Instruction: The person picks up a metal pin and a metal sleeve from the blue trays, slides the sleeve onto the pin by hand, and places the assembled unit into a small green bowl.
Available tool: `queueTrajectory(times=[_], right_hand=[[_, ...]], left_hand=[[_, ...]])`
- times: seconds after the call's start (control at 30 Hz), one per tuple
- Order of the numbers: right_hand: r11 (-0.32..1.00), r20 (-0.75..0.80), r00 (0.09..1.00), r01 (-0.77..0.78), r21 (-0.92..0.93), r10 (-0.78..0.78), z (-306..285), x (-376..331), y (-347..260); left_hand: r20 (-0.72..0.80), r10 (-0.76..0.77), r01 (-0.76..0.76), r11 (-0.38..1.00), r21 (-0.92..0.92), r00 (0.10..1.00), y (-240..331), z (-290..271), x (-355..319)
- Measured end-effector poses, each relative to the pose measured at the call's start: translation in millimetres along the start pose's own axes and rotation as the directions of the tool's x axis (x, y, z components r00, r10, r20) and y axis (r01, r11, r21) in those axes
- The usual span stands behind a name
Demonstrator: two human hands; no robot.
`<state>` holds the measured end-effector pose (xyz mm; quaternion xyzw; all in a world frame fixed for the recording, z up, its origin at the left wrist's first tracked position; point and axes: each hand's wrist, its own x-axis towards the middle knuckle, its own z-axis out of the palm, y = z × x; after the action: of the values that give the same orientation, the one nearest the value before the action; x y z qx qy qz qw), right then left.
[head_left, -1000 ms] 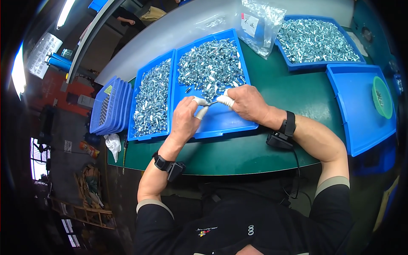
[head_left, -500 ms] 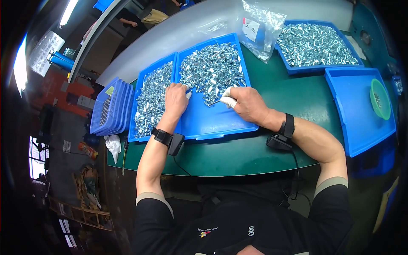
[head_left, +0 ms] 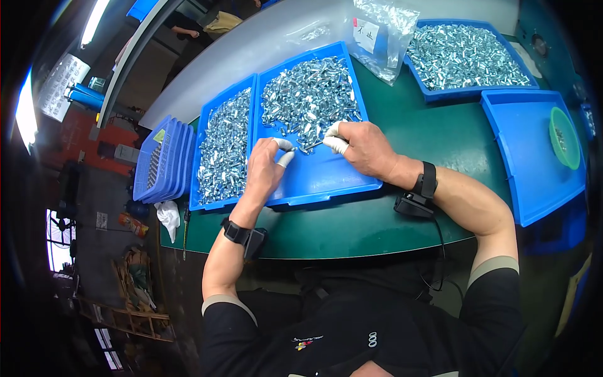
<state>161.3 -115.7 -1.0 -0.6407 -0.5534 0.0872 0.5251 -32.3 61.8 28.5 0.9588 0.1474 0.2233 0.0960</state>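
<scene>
My left hand (head_left: 265, 168), with white covers on thumb and forefinger, is over the near part of the middle blue tray (head_left: 326, 182). Its fingertips come together by the edge of the heap of small silvery metal pieces (head_left: 308, 94); what lies between them is too small to make out. My right hand (head_left: 365, 149), its fingertips also covered in white, pinches a thin metal rod (head_left: 317, 144). The rod points left toward the loose pieces at the heap's near edge. Adjoining on the left stands another blue tray (head_left: 217, 205) full of similar pieces.
Stacked blue baskets (head_left: 164, 160) and a white cloth (head_left: 168, 217) are at the left. A clear plastic bag (head_left: 380, 44) lies behind. At the right are a filled blue tray (head_left: 433, 97) and a blue tray (head_left: 534, 176) holding a green bowl (head_left: 565, 138).
My left hand has moved from the divide between the two trays toward me and to the right, nearer the rod. My right hand stays almost in place, still pinching the rod.
</scene>
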Motion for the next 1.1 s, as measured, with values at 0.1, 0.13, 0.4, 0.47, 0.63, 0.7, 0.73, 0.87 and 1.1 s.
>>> queueTrajectory(times=[0.1,0.13,0.4,0.47,0.63,0.7,0.73,0.87,1.1], right_hand=[[1.0,-0.007,1.0,-0.011,0.002,0.011,-1,0,-2],[1.0,-0.01,1.0,-0.01,0.001,0.01,-2,-1,-3],[0.998,0.039,0.999,0.013,-0.059,-0.01,-4,1,-3],[0.997,0.076,0.997,-0.019,-0.08,0.025,-6,1,-3],[0.989,0.099,0.995,0.02,-0.148,-0.006,-7,0,3],[0.985,0.1,0.995,0.03,-0.169,-0.013,-5,0,0],[0.981,0.101,0.995,0.04,-0.191,-0.021,-4,0,-2],[0.995,0.068,0.998,0.004,-0.1,0.003,-3,-2,5],[0.998,0.073,0.997,-0.027,-0.051,0.031,-3,0,3]], left_hand=[[-0.027,0.034,-0.036,0.996,-0.082,0.999,23,-3,2],[-0.043,0.053,-0.057,0.993,-0.106,0.998,29,-3,2],[-0.057,0.148,-0.153,0.982,-0.106,0.987,47,-1,10],[-0.06,0.152,-0.159,0.979,-0.127,0.986,51,2,12],[-0.115,0.169,-0.188,0.964,-0.187,0.979,61,9,16],[-0.112,0.151,-0.169,0.97,-0.177,0.982,58,11,13],[-0.113,0.15,-0.169,0.97,-0.176,0.982,57,10,11],[-0.074,0.19,-0.196,0.977,-0.088,0.979,45,0,9],[-0.216,0.018,0.083,0.89,0.448,0.976,-68,-42,19]])
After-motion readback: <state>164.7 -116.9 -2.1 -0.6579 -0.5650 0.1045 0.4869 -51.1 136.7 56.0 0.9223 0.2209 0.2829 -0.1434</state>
